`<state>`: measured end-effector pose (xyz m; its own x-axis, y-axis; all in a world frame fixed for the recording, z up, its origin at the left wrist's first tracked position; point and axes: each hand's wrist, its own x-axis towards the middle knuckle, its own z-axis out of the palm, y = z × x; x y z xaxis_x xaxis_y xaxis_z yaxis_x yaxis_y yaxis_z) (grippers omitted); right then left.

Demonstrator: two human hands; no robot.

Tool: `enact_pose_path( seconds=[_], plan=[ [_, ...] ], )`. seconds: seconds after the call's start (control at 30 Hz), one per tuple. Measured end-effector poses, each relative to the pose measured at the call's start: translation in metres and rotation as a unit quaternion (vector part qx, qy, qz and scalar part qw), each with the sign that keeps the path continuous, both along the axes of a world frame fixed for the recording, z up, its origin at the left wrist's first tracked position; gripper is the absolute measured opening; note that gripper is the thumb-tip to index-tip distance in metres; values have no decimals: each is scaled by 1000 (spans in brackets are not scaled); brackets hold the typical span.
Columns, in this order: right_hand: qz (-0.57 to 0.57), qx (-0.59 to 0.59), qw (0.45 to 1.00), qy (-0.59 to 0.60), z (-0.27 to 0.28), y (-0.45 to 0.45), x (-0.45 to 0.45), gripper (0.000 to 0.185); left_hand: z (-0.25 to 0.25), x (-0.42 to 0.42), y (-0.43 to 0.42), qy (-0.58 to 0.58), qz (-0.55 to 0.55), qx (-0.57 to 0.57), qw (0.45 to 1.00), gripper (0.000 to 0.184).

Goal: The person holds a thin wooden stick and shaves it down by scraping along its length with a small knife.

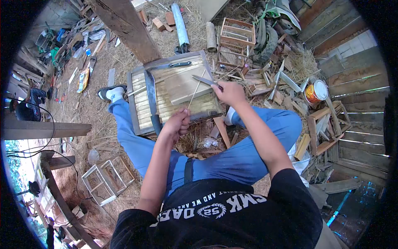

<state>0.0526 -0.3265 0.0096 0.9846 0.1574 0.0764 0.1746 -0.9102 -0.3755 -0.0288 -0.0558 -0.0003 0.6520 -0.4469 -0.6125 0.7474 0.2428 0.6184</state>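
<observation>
Head view: left hand [178, 123] pinches the near end of 1 thin stick [195, 91]; right hand [230, 93] grips a knife [202, 79], blade crossing the stick over the wooden board [179, 86]. Stick is unsevered; work appears unfinished, remainder indeterminate.

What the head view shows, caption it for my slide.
Right hand gripping a knife, left hand holding a thin stick, at a slatted wooden board.
</observation>
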Motion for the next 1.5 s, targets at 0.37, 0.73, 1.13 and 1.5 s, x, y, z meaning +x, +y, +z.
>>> enact_pose_path(
  seconds=[0.37,0.73,1.13,1.5],
  plan=[
    [38,18,999,-21,1,18,-17,45,-5,10,-7,57,15,-51,997,19],
    [89,0,996,-21,-3,30,-37,42,2,12,-11,84,12,-11,996,28],
    [58,15,998,-17,3,20,-16,46,1,11,-11,23,-2,44,999,30],
    [18,1,1000,-20,3,14,-18,45,3,15,-14,-13,-2,120,993,30]
  ],
)
